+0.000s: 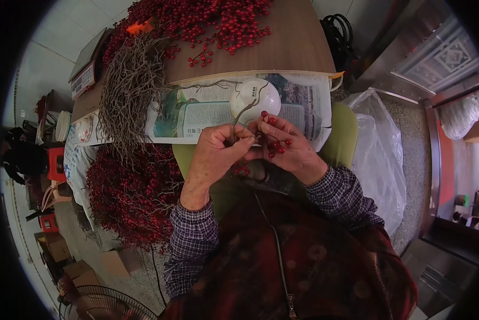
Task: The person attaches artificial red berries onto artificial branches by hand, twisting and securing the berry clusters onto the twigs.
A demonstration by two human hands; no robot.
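My left hand is closed round a bare brown twig, which rises from its fingers in front of a round white object with dark lettering. Close beside it, fingertips almost meeting, my right hand pinches a small sprig of red berries. Some of the berries hang below its fingers and others stand above them. The spot where twig and sprig come together is partly hidden by the fingers. Newspaper lies under the white object.
Red berry branches and a pile of bare twigs lie on the wooden table. A big berry bundle is at the lower left, near a fan. Clear plastic hangs at the right.
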